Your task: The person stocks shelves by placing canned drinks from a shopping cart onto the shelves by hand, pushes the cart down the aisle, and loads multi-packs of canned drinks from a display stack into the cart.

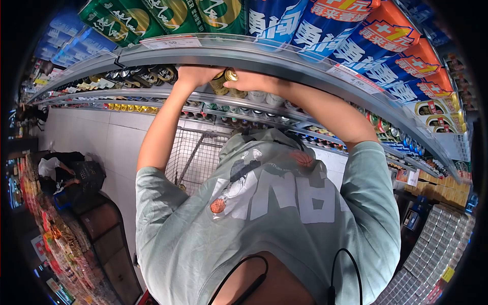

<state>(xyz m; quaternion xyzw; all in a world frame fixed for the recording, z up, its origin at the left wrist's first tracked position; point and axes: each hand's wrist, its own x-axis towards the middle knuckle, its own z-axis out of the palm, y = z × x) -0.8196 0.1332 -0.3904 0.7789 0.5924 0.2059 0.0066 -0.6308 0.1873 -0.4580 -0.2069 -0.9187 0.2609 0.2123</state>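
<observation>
Left hand [195, 76] and right hand [256, 82] flank a gold can [231, 74]; shelf [244, 57] above them; whether either pinches, I cannot tell.

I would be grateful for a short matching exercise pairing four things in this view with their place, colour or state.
1. T-shirt
2. Gold-coloured top
3. Shopping cart
4. Green drinks

A. Wire mesh
B. Upper shelf, beside blue drinks
C. Between left hand and right hand
D. Grey-green, white lettering

Pairs: 1-D, 2-C, 3-A, 4-B
</observation>
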